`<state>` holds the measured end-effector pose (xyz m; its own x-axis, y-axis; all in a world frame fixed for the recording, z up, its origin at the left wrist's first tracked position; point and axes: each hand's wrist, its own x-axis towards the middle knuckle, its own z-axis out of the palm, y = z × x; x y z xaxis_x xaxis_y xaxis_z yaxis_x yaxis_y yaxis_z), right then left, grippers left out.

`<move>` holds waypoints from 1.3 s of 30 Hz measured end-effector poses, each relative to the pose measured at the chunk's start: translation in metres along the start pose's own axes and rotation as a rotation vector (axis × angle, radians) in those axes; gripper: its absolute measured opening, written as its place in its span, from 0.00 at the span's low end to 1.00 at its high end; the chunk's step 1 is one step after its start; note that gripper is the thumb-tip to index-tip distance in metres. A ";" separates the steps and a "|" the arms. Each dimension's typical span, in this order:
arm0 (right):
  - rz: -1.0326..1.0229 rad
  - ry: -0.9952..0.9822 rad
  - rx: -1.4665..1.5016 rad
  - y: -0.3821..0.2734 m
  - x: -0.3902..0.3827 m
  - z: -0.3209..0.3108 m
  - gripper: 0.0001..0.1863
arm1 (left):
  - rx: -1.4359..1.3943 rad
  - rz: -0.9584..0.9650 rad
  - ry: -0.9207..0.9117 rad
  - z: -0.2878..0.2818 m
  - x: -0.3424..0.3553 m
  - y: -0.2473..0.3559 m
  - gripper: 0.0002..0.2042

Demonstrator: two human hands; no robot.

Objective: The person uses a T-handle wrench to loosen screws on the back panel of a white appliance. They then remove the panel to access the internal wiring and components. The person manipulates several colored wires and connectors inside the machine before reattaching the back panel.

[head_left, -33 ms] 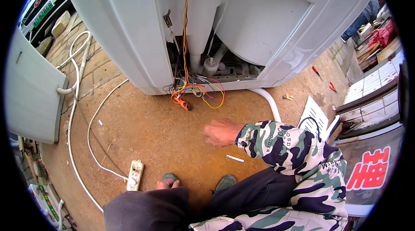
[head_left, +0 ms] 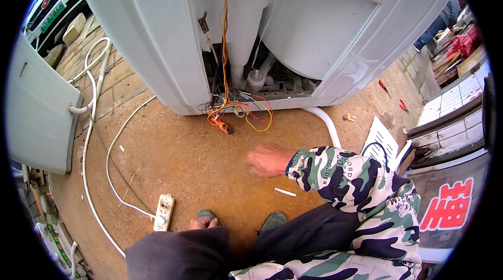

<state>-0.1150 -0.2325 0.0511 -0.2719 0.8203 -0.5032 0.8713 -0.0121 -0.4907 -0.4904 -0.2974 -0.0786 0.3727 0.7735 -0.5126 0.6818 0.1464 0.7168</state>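
Note:
My right hand [head_left: 268, 160], its fingers curled and slightly smeared at the tips, hangs over the floor in front of an opened washing machine [head_left: 152, 44]. Whatever it may hold is hidden. Part of my left hand [head_left: 201, 223] shows beyond my left knee, its fingers bent together; their contents cannot be made out. Loose coloured wires [head_left: 257, 117] spill from the machine's lower opening, beside an orange and black tool [head_left: 224, 128]. Inside are a pale tub [head_left: 325, 23] and a white pump-like part [head_left: 255, 78]. A small white strip [head_left: 285, 192] lies below my right hand.
A power strip [head_left: 164, 212] sits left of my left hand, its white cord [head_left: 109, 157] curving away. A white hose [head_left: 89, 138] runs along the left beside another white appliance [head_left: 39, 107]. Right lie a red screwdriver [head_left: 384, 87], red-handled pliers [head_left: 403, 105] and a white sheet [head_left: 378, 141].

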 end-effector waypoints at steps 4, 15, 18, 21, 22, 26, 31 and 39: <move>-0.002 -0.031 -0.004 0.000 0.001 -0.002 0.15 | -0.030 0.005 0.004 0.004 0.001 -0.012 0.17; -0.021 0.004 0.012 0.003 0.003 0.003 0.14 | 0.041 0.015 -0.036 -0.011 -0.004 0.018 0.18; -0.024 -0.002 -0.007 0.004 0.001 0.002 0.14 | 0.043 -0.008 -0.049 -0.011 -0.004 0.026 0.18; -0.048 0.027 -0.009 0.005 0.002 0.004 0.14 | 0.063 -0.023 -0.060 -0.015 -0.005 0.032 0.17; -0.048 0.021 -0.012 0.004 0.002 0.004 0.14 | 0.068 -0.032 -0.054 -0.017 -0.006 0.035 0.17; -0.051 0.020 -0.016 0.007 0.003 0.006 0.13 | 0.085 -0.039 -0.028 -0.016 -0.008 0.037 0.16; -0.031 0.015 -0.019 0.004 0.004 0.006 0.13 | 0.054 0.002 -0.026 -0.009 -0.004 0.018 0.16; -0.014 -0.016 -0.031 0.005 0.003 0.006 0.13 | 0.051 0.009 -0.021 -0.010 -0.002 0.018 0.16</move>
<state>-0.1141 -0.2332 0.0428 -0.2903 0.8112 -0.5076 0.8795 0.0171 -0.4756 -0.4851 -0.2905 -0.0603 0.3922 0.7614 -0.5162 0.7094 0.1068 0.6966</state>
